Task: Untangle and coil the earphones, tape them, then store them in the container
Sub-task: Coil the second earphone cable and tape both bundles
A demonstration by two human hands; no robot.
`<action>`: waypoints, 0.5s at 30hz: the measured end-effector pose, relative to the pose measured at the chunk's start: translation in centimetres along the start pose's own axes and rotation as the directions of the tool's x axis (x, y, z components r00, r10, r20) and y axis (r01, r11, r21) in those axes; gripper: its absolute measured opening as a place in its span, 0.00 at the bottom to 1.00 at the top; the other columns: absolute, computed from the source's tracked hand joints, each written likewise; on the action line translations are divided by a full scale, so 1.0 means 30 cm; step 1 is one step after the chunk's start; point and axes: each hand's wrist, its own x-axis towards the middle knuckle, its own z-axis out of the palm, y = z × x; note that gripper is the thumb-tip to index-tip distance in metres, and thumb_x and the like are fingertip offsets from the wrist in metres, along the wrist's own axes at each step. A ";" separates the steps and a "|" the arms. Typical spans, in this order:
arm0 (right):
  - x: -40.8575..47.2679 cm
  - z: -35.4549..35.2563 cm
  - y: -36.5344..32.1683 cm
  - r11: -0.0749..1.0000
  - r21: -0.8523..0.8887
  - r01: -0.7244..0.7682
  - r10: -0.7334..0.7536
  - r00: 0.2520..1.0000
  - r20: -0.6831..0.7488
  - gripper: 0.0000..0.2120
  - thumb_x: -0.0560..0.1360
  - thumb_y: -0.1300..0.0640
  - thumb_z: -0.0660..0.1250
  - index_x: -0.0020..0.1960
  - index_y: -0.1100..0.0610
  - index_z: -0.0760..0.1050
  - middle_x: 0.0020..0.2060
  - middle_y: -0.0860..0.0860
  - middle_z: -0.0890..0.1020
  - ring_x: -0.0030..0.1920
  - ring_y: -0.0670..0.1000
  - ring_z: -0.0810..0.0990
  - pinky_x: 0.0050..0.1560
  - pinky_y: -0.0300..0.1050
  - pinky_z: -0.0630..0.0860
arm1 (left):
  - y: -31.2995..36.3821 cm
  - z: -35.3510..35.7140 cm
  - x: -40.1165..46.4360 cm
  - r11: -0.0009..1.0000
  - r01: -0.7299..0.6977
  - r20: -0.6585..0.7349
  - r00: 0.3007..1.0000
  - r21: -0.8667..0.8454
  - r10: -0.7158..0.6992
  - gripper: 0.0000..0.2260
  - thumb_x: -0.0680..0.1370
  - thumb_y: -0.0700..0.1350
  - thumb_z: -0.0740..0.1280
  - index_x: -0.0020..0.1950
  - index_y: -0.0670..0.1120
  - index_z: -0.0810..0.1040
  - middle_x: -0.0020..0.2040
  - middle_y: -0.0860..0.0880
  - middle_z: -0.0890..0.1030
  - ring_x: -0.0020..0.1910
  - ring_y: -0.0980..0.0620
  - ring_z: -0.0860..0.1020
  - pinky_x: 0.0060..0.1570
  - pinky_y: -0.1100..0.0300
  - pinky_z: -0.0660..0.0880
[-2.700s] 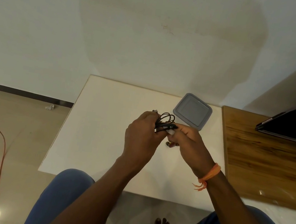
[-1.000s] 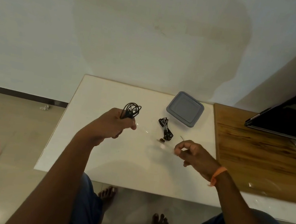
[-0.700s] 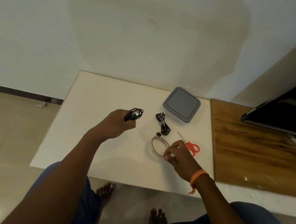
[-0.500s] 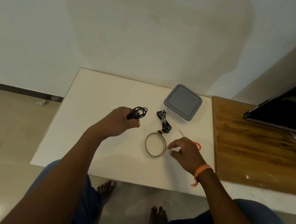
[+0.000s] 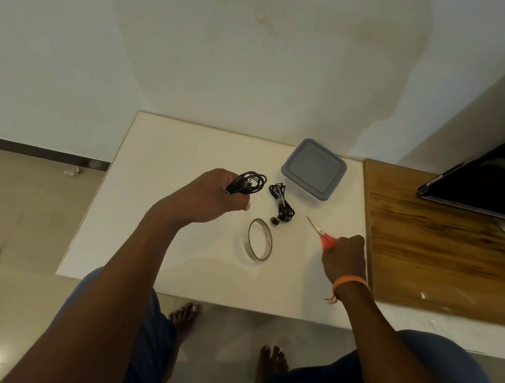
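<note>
Both hands grasp: left hand (image 5: 212, 194) coiled earphones (image 5: 247, 182), right hand (image 5: 346, 252) scissors (image 5: 319, 231).

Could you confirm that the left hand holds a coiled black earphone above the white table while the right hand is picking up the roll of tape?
Not quite. In the head view the right hand grips the red-handled scissors, not the roll of tape, which lies untouched on the white table. The left hand does hold a coiled black earphone.
</note>
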 end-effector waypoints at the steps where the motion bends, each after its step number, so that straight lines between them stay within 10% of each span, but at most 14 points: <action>1: 0.005 0.002 0.005 1.000 -0.009 0.004 -0.004 1.000 0.006 0.13 0.79 0.56 0.65 0.56 0.66 0.76 0.52 0.61 0.76 0.36 0.46 0.70 0.44 0.37 0.68 | 0.007 -0.001 -0.005 1.000 -0.006 0.001 1.000 -0.010 0.006 0.11 0.71 0.49 0.65 0.43 0.43 0.81 0.48 0.36 0.81 0.39 0.51 0.72 0.39 0.59 0.67; 9: 0.003 -0.006 -0.012 0.973 0.153 -0.173 0.149 0.976 0.162 0.19 0.78 0.48 0.66 0.49 0.66 0.78 0.48 0.62 0.80 0.42 0.59 0.82 0.46 0.47 0.79 | 0.056 0.014 -0.022 0.998 -0.051 -0.012 0.999 -0.042 0.051 0.08 0.77 0.41 0.65 0.43 0.41 0.82 0.34 0.49 0.76 0.27 0.60 0.66 0.33 0.62 0.64; 12: -0.015 -0.066 -0.065 0.541 0.703 -0.462 0.172 0.879 0.446 0.14 0.79 0.55 0.66 0.44 0.67 0.77 0.38 0.62 0.81 0.36 0.59 0.83 0.42 0.51 0.83 | 0.082 0.008 -0.029 0.995 -0.054 -0.012 0.999 -0.086 0.053 0.07 0.76 0.43 0.65 0.39 0.47 0.80 0.46 0.41 0.83 0.27 0.60 0.66 0.33 0.62 0.64; 15: -0.069 -0.163 -0.142 0.142 0.818 -0.557 -0.126 0.810 0.573 0.08 0.79 0.65 0.62 0.47 0.70 0.76 0.41 0.63 0.81 0.40 0.58 0.83 0.40 0.48 0.83 | 0.105 0.005 -0.045 0.993 -0.039 -0.026 0.999 -0.109 0.036 0.07 0.71 0.48 0.65 0.38 0.47 0.80 0.48 0.36 0.81 0.29 0.55 0.65 0.32 0.61 0.63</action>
